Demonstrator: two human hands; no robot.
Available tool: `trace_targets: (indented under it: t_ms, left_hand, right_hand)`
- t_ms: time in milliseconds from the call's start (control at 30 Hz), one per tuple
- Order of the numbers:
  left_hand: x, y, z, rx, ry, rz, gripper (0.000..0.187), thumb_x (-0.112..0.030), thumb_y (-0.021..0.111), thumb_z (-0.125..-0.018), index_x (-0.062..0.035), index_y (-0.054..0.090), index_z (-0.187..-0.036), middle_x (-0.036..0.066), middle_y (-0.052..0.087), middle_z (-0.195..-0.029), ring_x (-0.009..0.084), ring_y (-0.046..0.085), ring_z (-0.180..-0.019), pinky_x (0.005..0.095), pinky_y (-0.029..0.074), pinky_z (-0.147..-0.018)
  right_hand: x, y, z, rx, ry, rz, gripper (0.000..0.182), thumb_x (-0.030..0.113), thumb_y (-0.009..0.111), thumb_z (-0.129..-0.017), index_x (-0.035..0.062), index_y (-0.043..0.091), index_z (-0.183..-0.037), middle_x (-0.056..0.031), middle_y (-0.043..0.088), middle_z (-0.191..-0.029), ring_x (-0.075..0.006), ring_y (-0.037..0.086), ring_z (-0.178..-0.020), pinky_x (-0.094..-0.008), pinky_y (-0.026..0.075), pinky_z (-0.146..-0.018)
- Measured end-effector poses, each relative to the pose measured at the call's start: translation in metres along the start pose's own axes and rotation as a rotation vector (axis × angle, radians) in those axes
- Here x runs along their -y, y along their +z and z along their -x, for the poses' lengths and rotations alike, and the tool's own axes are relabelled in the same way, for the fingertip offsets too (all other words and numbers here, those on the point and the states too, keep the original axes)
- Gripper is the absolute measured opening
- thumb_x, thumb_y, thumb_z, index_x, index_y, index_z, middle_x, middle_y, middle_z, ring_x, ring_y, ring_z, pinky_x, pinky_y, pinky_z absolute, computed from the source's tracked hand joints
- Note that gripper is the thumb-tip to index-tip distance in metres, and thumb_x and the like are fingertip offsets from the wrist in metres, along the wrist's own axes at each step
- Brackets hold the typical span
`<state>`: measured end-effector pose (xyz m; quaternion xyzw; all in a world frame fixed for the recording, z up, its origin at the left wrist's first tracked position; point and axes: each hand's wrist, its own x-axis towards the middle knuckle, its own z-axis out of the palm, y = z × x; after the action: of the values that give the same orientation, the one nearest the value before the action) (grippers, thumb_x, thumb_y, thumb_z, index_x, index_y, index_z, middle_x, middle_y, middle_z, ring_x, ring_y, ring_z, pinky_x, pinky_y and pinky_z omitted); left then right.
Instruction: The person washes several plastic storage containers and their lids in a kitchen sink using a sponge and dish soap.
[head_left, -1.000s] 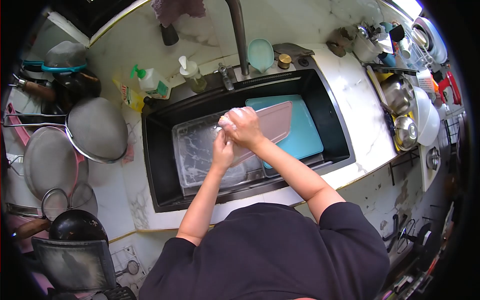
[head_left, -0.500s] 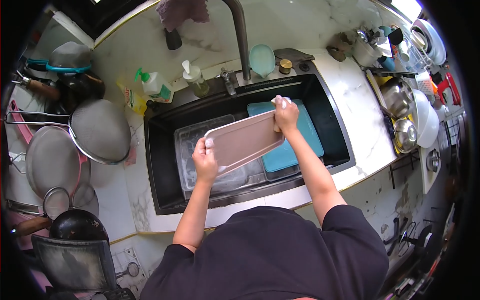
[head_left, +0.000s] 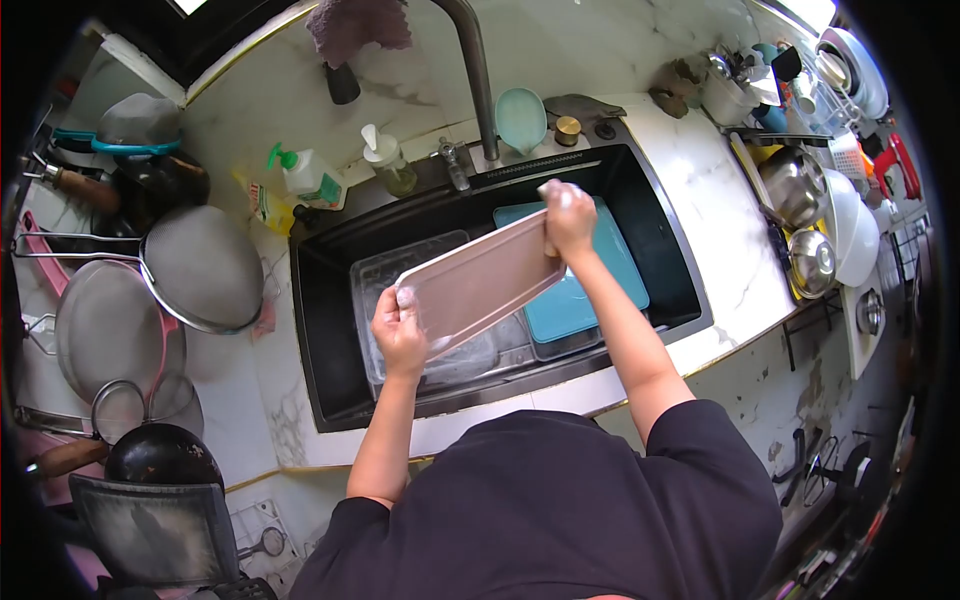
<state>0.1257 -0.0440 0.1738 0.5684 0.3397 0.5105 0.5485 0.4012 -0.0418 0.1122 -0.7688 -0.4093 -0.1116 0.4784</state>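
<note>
A pinkish-beige rectangular lid (head_left: 485, 280) with a raised rim is held tilted above the black sink (head_left: 306, 345). My left hand (head_left: 398, 330) is closed on its left end, with white suds on the fingers. At the opposite end, my right hand (head_left: 570, 222) is closed around a pale yellowish sponge (head_left: 546, 187), pressed to the lid's edge; most of the sponge is hidden by the fingers. Below, a teal rectangular lid (head_left: 610, 290) lies in the sink's right side. Soapy clear plastic containers or lids (head_left: 368, 290) lie on the left side.
The faucet (head_left: 473, 70) rises behind the sink. A soap pump bottle (head_left: 388, 160), a green-topped bottle (head_left: 310, 180) and a light green dish (head_left: 521, 120) stand along the back. Mesh strainers (head_left: 205, 265) crowd the left; steel bowls (head_left: 810, 262) sit right.
The lid has shifted slightly left, together with my left hand. My right hand has moved a little up along the lid's right edge.
</note>
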Motion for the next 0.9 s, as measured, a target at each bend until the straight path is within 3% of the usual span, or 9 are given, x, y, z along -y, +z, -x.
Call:
trace_targets:
  t_ms: [33, 100, 233, 300, 400, 567, 700, 833, 900]
  left_hand:
    - [-0.001, -0.002, 0.003, 0.013, 0.003, 0.017, 0.018, -0.017, 0.048, -0.089, -0.0001, 0.053, -0.091, -0.001, 0.053, -0.079, 0.0023, 0.046, -0.07, 0.0158, 0.037, -0.063]
    - [0.013, -0.004, 0.005, 0.006, -0.004, 0.018, 0.023, -0.022, 0.048, -0.089, -0.0001, 0.052, -0.092, -0.002, 0.053, -0.08, 0.0026, 0.046, -0.07, 0.0157, 0.036, -0.063]
    - [0.047, -0.028, -0.008, 0.104, 0.03, -0.186, 0.017, -0.016, 0.051, -0.084, -0.0003, 0.054, -0.09, 0.002, 0.055, -0.073, 0.0076, 0.049, -0.066, 0.0213, 0.039, -0.06]
    - [0.042, -0.031, -0.02, 0.246, 0.011, -0.355, 0.016, -0.014, 0.052, -0.081, -0.0001, 0.054, -0.089, 0.005, 0.057, -0.07, 0.0114, 0.053, -0.064, 0.0248, 0.041, -0.059]
    - [0.006, -0.006, -0.029, 0.606, -0.041, -0.763, 0.02, -0.011, 0.052, -0.076, 0.0004, 0.052, -0.092, 0.021, 0.056, -0.07, 0.0339, 0.059, -0.068, 0.0382, 0.044, -0.06]
    - [0.012, 0.049, -0.047, 0.293, 0.311, -0.502, 0.021, -0.004, 0.045, -0.076, -0.0003, 0.049, -0.097, 0.021, 0.055, -0.068, 0.0401, 0.055, -0.067, 0.0414, 0.043, -0.056]
    - [0.013, 0.049, -0.043, 0.21, 0.421, -0.545, 0.021, -0.001, 0.041, -0.076, -0.001, 0.05, -0.095, 0.02, 0.054, -0.068, 0.04, 0.055, -0.063, 0.0403, 0.043, -0.053]
    - [0.018, 0.05, -0.038, 0.11, 0.309, -0.503, 0.021, 0.0, 0.041, -0.073, -0.0014, 0.05, -0.092, 0.02, 0.053, -0.066, 0.0383, 0.055, -0.062, 0.0393, 0.043, -0.053]
    - [0.025, 0.055, -0.044, 0.105, 0.38, -0.516, 0.017, -0.002, 0.039, -0.075, 0.0, 0.05, -0.087, 0.012, 0.045, -0.054, 0.0213, 0.051, -0.048, 0.031, 0.038, -0.047]
  right_hand:
    - [0.0, 0.0, -0.003, 0.003, -0.003, -0.001, 0.036, 0.035, 0.04, -0.084, 0.0086, 0.063, -0.076, -0.0144, 0.061, -0.073, -0.0348, 0.056, -0.071, -0.0427, 0.041, -0.073]
    - [0.003, -0.006, -0.01, 0.062, 0.487, -0.075, 0.044, 0.043, 0.04, -0.083, 0.0061, 0.064, -0.08, -0.02, 0.061, -0.074, -0.0389, 0.056, -0.076, -0.0428, 0.043, -0.07]
    - [0.008, -0.009, -0.026, -0.049, 0.459, -0.013, 0.051, 0.048, 0.04, -0.083, 0.0039, 0.065, -0.078, -0.0214, 0.06, -0.068, -0.039, 0.058, -0.07, -0.0428, 0.044, -0.065]
    - [0.028, -0.021, -0.037, -0.07, 0.379, -0.023, 0.048, 0.047, 0.042, -0.082, 0.0048, 0.065, -0.081, -0.0201, 0.06, -0.068, -0.0374, 0.059, -0.067, -0.0412, 0.045, -0.062]
    - [0.072, -0.029, -0.037, -0.014, -0.084, -0.065, 0.035, 0.039, 0.049, -0.079, 0.0065, 0.064, -0.081, -0.0156, 0.059, -0.069, -0.0316, 0.059, -0.065, -0.0372, 0.046, -0.059]
    - [0.148, -0.034, -0.013, 0.07, -0.563, -0.177, 0.021, 0.028, 0.059, -0.072, 0.0066, 0.06, -0.073, -0.0107, 0.057, -0.069, -0.0273, 0.056, -0.061, -0.0366, 0.045, -0.055]
    - [0.137, -0.035, -0.024, -0.009, -0.453, -0.193, 0.021, 0.026, 0.053, -0.077, 0.0075, 0.06, -0.072, -0.0092, 0.056, -0.067, -0.027, 0.055, -0.062, -0.0351, 0.044, -0.056]
    - [0.102, -0.005, -0.027, -0.113, -0.307, -0.177, 0.022, 0.023, 0.046, -0.081, 0.0119, 0.062, -0.071, -0.0079, 0.06, -0.069, -0.0285, 0.055, -0.064, -0.0387, 0.04, -0.074]
    - [0.136, -0.025, -0.018, -0.034, -0.304, -0.214, 0.025, 0.025, 0.046, -0.082, 0.0064, 0.061, -0.076, -0.0109, 0.059, -0.075, -0.0309, 0.053, -0.075, -0.0408, 0.039, -0.081]
